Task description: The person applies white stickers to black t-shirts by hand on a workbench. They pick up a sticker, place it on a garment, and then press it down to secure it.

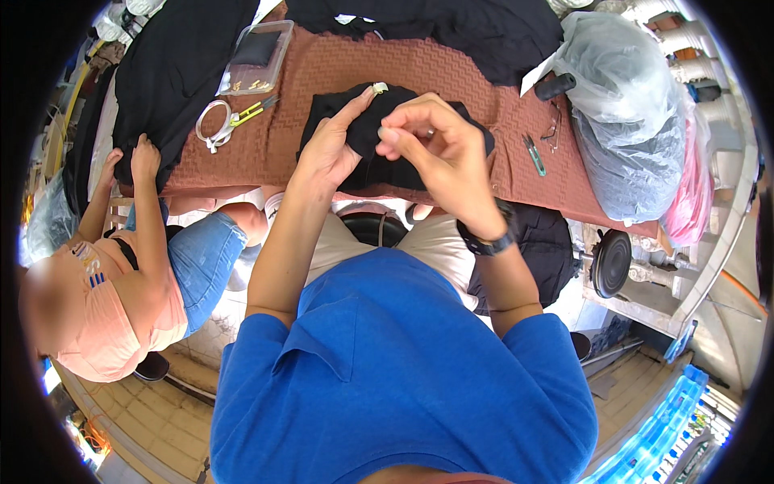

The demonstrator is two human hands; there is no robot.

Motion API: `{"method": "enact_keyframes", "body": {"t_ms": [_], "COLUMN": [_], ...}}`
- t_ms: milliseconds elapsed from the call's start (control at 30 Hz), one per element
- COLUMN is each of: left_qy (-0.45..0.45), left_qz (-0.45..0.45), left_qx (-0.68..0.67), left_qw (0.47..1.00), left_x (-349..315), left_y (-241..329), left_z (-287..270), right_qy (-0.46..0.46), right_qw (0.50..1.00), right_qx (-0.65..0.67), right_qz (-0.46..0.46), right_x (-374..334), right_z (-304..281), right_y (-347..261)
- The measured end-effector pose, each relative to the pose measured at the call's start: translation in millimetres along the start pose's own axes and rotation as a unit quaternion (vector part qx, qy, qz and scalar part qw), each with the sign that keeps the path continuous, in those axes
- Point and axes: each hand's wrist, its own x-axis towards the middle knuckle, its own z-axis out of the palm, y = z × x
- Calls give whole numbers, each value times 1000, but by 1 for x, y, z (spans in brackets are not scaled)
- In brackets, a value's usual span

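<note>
A black garment [377, 173] lies bunched at the table's near edge, in front of me. My left hand [329, 151] is closed on its left part, with the thumb pointing up beside a small pale tag [380, 87] on the cloth. Just above the fabric, my right hand [439, 153] is raised with thumb and forefinger pinched together. Whatever sits in that pinch is too small to make out. A dark watch [490, 239] is on my right wrist.
Brown cloth covers the table [322, 64]. To the left are a clear plastic box [284, 50], yellow-handled scissors [254, 111] and a white ring-shaped coil [201, 129]. Green thread snips [534, 156] and a large plastic bag [621, 121] sit right. A co-worker [121, 315] handles black fabric [173, 81].
</note>
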Motion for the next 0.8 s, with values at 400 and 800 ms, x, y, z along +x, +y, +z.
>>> {"method": "enact_keyframes", "body": {"t_ms": [400,800], "left_qy": [35,31], "left_qz": [50,82], "left_qx": [83,113], "left_qw": [995,990], "left_x": [-17,-20], "left_y": [0,-3], "left_z": [16,22], "right_qy": [187,193], "right_qw": [969,971], "right_qx": [-137,-119], "right_qz": [-88,-73], "right_x": [4,2], "right_z": [6,2], "right_y": [60,62]}}
